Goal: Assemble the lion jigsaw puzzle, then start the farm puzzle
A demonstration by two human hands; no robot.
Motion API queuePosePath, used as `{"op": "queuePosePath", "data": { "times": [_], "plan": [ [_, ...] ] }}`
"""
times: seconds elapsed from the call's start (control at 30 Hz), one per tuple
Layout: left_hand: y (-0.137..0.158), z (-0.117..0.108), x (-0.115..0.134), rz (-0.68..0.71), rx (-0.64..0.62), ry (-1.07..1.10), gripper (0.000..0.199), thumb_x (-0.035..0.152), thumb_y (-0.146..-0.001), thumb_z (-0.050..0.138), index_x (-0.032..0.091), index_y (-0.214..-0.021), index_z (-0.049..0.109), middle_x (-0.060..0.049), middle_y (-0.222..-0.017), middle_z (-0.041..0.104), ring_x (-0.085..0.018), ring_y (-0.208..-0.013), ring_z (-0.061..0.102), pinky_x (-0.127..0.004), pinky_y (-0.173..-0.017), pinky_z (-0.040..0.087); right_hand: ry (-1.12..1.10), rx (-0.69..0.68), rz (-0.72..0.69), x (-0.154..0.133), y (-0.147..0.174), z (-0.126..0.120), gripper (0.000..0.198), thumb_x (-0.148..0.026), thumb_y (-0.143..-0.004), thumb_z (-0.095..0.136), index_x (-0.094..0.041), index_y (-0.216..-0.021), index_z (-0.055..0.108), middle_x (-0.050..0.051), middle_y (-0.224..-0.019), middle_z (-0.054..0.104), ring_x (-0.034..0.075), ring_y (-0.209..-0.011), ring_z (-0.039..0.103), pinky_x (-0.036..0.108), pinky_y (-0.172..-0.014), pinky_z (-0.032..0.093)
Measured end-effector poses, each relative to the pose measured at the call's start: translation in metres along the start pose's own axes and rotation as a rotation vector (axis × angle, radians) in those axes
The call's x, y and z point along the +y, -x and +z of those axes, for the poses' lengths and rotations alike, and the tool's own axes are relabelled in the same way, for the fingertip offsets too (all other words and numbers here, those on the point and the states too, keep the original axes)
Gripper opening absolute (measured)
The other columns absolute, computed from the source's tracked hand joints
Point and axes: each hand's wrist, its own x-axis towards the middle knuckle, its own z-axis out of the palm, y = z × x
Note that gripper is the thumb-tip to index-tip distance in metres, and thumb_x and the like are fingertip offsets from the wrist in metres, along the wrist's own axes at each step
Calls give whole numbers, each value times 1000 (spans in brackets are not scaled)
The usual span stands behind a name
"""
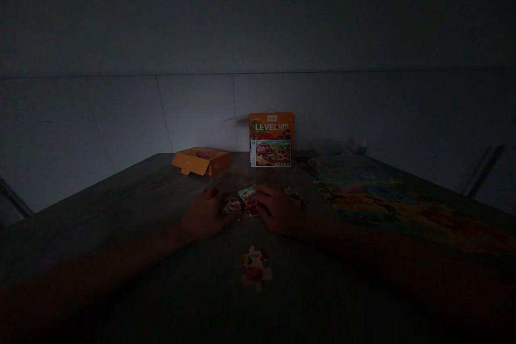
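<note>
The light is very dim. My left hand (205, 214) rests on the table with curled fingers, gripping the left side of a brownish jigsaw puzzle piece (231, 206). Opposite it, my right hand (280, 210) has thumb and fingers closed on the right edge of a green, red and blue puzzle piece (248, 193). The two pieces lie side by side; whether they interlock I cannot tell. Closer to me lies a piece with a cow's face (255, 269). More pieces (297, 199) are partly hidden behind my right hand.
An orange "LEVEL UP!" box (272, 120) stands against the wall, with a farm picture card (271, 153) leaning on it. To its left lies an orange carton (205, 158) with its flap open. A colourful printed sheet (387, 201) and clear plastic wrap (350, 166) cover the right side.
</note>
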Motion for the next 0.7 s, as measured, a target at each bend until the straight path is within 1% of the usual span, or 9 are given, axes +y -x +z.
{"op": "queuePosePath", "data": {
  "times": [0.1,0.17,0.27,0.37,0.47,0.53,0.57,0.63,0.7],
  "plan": [
    [-3,0,-1,21,-36,83,51,59,-85,56,17,-111,69,-13,-101,64,-31,-100,60,-42,-89,47,-3,2,-8,0,0,0,30,-20,-93,50,-14,-116,68,13,-124,62,25,-113,56,41,-100,43],
    [-4,-1,-2,-11,-47,184,45,56,-81,61,17,-104,69,-12,-100,66,-30,-99,61,-39,-86,48,-9,4,-28,-1,-1,-1,29,-20,-93,50,-13,-115,68,13,-120,63,24,-111,57,40,-99,43],
    [-4,-3,-1,-107,-39,376,46,53,-70,73,17,-98,63,-9,-93,67,-28,-88,63,-36,-73,50,-19,7,-54,-2,-1,-3,28,-20,-93,52,-12,-114,67,12,-115,64,23,-107,58,39,-98,43],
    [-4,-1,-3,-156,-65,548,51,50,-66,76,18,-99,54,-5,-88,67,-24,-79,64,-32,-63,51,-17,21,-75,-2,-1,-2,29,-24,-93,53,-12,-116,66,12,-115,64,24,-109,56,40,-99,42],
    [-6,4,-8,-190,-68,725,55,49,-65,78,19,-101,49,-4,-90,69,-23,-79,67,-31,-63,53,-38,12,-76,1,-2,1,29,-28,-92,55,-14,-115,66,12,-114,65,25,-108,57,42,-98,43],
    [-10,8,-13,-213,-13,819,58,49,-64,79,20,-102,47,-5,-94,69,-24,-82,68,-32,-66,55,-88,-7,-84,3,-2,3,30,-29,-91,57,-14,-115,66,13,-113,65,25,-107,58,41,-95,45],
    [-13,10,-16,-217,25,810,59,51,-65,78,20,-103,47,-6,-96,69,-24,-84,68,-33,-68,55,-121,-18,-98,3,-2,3,30,-29,-90,59,-14,-115,66,13,-113,65,25,-106,59,40,-94,46],
    [-23,13,-21,-208,80,689,57,56,-70,72,18,-106,48,-8,-100,68,-25,-91,67,-33,-72,54,-188,-38,-139,2,-2,3,30,-28,-89,60,-14,-114,66,13,-113,66,24,-105,60,38,-93,48],
    [-37,11,-27,-193,49,572,54,59,-76,65,16,-106,52,-10,-99,68,-26,-93,65,-32,-72,53,-220,-46,-163,0,-2,1,28,-28,-89,59,-14,-113,66,12,-111,67,23,-103,61,36,-91,48]
  ]
}}
